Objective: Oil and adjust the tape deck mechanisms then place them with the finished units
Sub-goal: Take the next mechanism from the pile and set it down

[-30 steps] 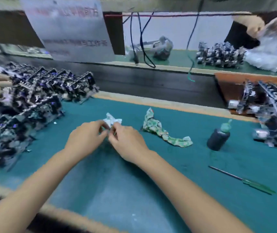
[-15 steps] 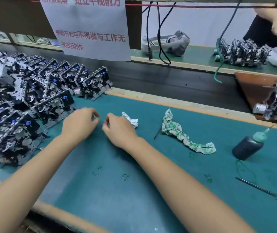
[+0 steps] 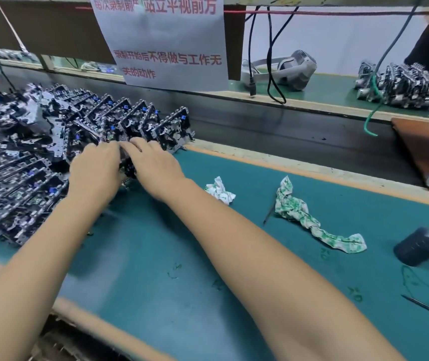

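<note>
**Both hands at the stack of tape deck mechanisms**

The green tabletop [image 3: 156, 282] runs across the whole view, and the largest thing on it is the stack of tape deck mechanisms [image 3: 52, 142], packed in rows on the left side and reaching back toward the dark conveyor strip. Both hands are at the near right corner of that stack. The left hand [image 3: 95, 169] lies palm down with its fingers bent over one mechanism [image 3: 127, 168], and the right hand [image 3: 156, 166] covers the same unit from the other side, fingers reaching forward across its top. They seem to have hold of it between them, though motion blur hides just how the fingertips sit.

I judge this to be the pick-up step: a unit is being taken from the stack for oiling. Whether this stack is the waiting or the finished lot cannot be told. The next move calls for lifting the unit clear without snagging its neighbours, then bringing it to the open middle of the tabletop.

The dark oil bottle [image 3: 423, 244] stands well apart at the far right. A patterned rag [image 3: 309, 220] lies between, and a crumpled tissue [image 3: 220, 190] just beside the right wrist.
</note>
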`<move>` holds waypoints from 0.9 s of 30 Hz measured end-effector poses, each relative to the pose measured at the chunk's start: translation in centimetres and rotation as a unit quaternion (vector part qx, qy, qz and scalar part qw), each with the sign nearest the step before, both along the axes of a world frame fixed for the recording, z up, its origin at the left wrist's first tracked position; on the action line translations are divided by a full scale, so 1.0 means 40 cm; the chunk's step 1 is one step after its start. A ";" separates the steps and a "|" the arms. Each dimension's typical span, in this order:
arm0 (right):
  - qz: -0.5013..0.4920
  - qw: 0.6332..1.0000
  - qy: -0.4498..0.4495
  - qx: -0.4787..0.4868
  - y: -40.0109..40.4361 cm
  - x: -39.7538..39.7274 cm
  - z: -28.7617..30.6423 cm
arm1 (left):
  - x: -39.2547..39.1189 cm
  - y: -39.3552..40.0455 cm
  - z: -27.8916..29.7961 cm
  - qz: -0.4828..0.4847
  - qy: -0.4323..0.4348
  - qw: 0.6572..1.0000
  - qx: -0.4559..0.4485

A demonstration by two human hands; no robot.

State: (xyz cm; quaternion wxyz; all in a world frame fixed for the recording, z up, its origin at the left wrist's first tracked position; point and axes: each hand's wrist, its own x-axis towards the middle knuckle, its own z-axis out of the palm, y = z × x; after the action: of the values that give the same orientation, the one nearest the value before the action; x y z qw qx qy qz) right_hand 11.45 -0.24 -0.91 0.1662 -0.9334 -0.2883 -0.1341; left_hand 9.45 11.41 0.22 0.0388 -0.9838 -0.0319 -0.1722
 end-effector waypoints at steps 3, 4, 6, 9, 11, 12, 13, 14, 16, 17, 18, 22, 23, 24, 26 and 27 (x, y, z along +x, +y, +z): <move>-0.008 0.997 -0.067 -0.045 -0.012 0.010 -0.012 | -0.020 0.004 0.003 -0.047 -0.008 0.997 -0.064; -0.009 0.995 -0.088 -0.042 -0.025 0.011 -0.014 | -0.027 0.000 0.005 -0.064 -0.009 0.996 -0.067; -0.007 0.994 -0.103 -0.035 -0.069 0.002 -0.009 | -0.043 -0.024 0.013 -0.101 -0.014 0.994 -0.047; -0.006 0.991 -0.119 -0.053 -0.179 -0.047 0.015 | -0.078 -0.096 0.034 -0.182 -0.051 0.980 -0.056; -0.014 0.992 -0.120 -0.035 -0.274 -0.111 0.038 | -0.111 -0.165 0.040 -0.243 -0.068 0.966 -0.059; -0.018 0.992 -0.125 -0.023 -0.325 -0.148 0.045 | -0.130 -0.204 0.040 -0.273 -0.080 0.957 -0.058; -0.028 0.990 -0.136 -0.011 -0.376 -0.187 0.048 | -0.150 -0.245 0.038 -0.302 -0.092 0.947 -0.061; -0.045 0.987 -0.152 0.000 -0.426 -0.227 0.045 | -0.170 -0.289 0.031 -0.329 -0.103 0.936 -0.065; -0.090 0.979 -0.185 -0.001 -0.517 -0.309 0.029 | -0.210 -0.378 0.007 -0.384 -0.131 0.911 -0.072; -0.112 0.972 -0.206 -0.012 -0.558 -0.352 0.016 | -0.232 -0.422 -0.008 -0.410 -0.149 0.896 -0.078; -0.129 0.965 -0.228 -0.027 -0.598 -0.394 0.002 | -0.256 -0.466 -0.022 -0.436 -0.166 0.880 -0.085; -0.162 0.946 -0.267 -0.091 -0.732 -0.538 -0.053 | -0.345 -0.608 -0.076 -0.522 -0.213 0.821 -0.094; -0.168 0.945 -0.262 -0.100 -0.757 -0.561 -0.063 | -0.363 -0.634 -0.088 -0.537 -0.217 0.810 -0.092; -0.174 0.945 -0.256 -0.104 -0.777 -0.580 -0.073 | -0.378 -0.656 -0.100 -0.551 -0.217 0.801 -0.087; -0.189 0.946 -0.244 -0.101 -0.803 -0.611 -0.100 | -0.392 -0.686 -0.122 -0.581 -0.219 0.780 -0.074; -0.194 0.948 -0.234 -0.097 -0.811 -0.624 -0.115 | -0.392 -0.695 -0.129 -0.595 -0.220 0.770 -0.064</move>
State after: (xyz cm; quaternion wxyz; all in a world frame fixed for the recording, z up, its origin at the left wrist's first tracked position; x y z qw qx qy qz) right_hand -13.49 -32.68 -5.50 -0.0268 -0.9253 -0.1438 -0.3498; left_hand -6.21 -16.40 -4.94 -0.1429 -0.7416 0.5411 -0.3699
